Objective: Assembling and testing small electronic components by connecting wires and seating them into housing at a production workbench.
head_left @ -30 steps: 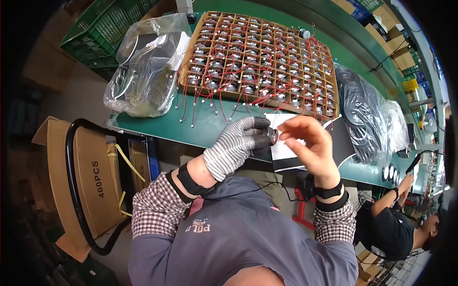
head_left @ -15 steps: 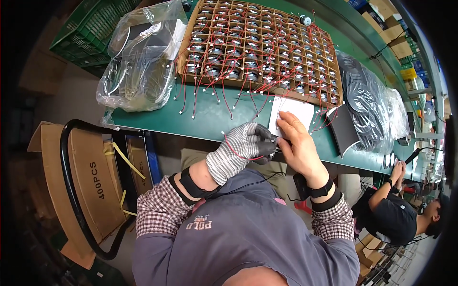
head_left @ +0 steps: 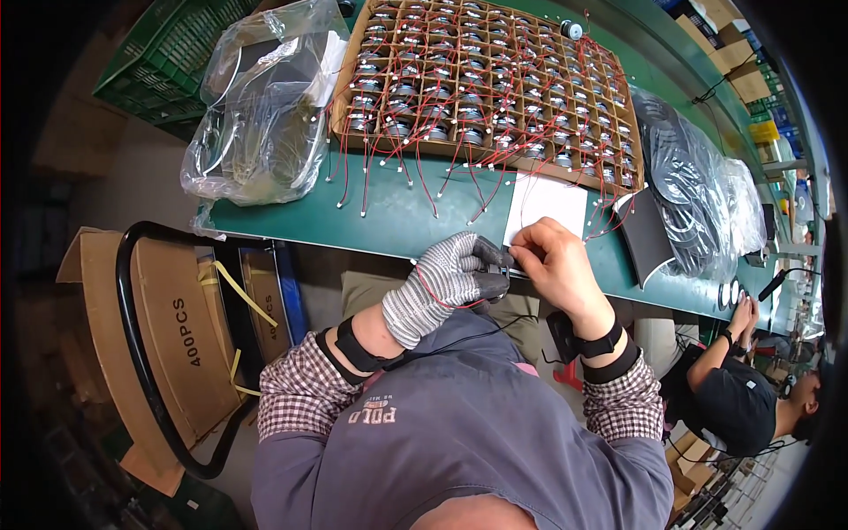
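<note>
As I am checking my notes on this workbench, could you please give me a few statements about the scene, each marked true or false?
1. The left hand wears a striped glove. True.
2. The right hand wears a matching glove. False: the right hand is bare.
3. A red wire lies across the striped glove. True.
4. The cardboard tray is empty. False: the cardboard tray holds rows of round parts.
5. The white sheet lies behind the tray. False: the white sheet lies on the near side, on the green table.
6. A green crate shows at the upper left. True.
</note>
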Available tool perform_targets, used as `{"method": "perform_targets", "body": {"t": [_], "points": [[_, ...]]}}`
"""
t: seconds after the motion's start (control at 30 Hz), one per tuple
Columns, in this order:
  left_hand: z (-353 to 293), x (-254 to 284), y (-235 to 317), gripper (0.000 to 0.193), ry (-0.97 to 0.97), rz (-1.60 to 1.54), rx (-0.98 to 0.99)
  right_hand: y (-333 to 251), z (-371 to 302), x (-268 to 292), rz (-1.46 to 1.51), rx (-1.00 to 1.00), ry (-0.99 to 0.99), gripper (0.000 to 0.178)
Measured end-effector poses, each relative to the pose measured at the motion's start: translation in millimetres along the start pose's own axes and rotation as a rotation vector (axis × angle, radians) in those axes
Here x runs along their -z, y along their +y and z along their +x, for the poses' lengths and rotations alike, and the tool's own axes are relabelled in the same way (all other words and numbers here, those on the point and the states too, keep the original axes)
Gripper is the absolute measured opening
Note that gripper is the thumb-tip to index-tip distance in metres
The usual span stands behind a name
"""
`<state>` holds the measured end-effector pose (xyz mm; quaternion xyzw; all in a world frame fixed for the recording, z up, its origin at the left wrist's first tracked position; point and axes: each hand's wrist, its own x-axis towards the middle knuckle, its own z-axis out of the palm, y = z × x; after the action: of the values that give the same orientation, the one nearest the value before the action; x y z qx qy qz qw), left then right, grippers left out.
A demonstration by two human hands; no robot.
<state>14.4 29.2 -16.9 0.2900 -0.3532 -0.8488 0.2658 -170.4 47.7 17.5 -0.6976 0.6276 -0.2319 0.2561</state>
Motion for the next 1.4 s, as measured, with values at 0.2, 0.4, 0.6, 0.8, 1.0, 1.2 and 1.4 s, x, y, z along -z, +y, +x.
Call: {"method": "perform_targets", "body": {"t": [0.2,0.4,0.6,0.8,1.0,1.2,1.4], "points": [[1,-3,-5,0.023,0.0,0.089,-0.066,1,3,2,-0.048,0.065,-0.062,0.006],[2,-2,-7,0.026,0.005,0.109,-0.096,1,2,2,-0.104,0.076,-0.061,0.007],[3,2,-16,0.03,0.006,0.141,-0.108,2,2,3,-0.117,0.151,-0.061,0.01],[2,-4,-11,0.028,0.018,0.196,-0.087,5,1,2,-0.189,0.21,-0.038,0.01],[3,-4,-16,0.027,0.022,0.102,-0.083,38,-9,33,0.731,-0.276,0.059,0.01],[-1,-4,-7,0.025,0.044,0.072,-0.05,49,-6,84,1.43,-0.05,0.412,0.013],[-2,1,-3,0.022,0.024,-0.275,0.034,29,-8,72,1.171,-0.06,0.201,0.015]]}}
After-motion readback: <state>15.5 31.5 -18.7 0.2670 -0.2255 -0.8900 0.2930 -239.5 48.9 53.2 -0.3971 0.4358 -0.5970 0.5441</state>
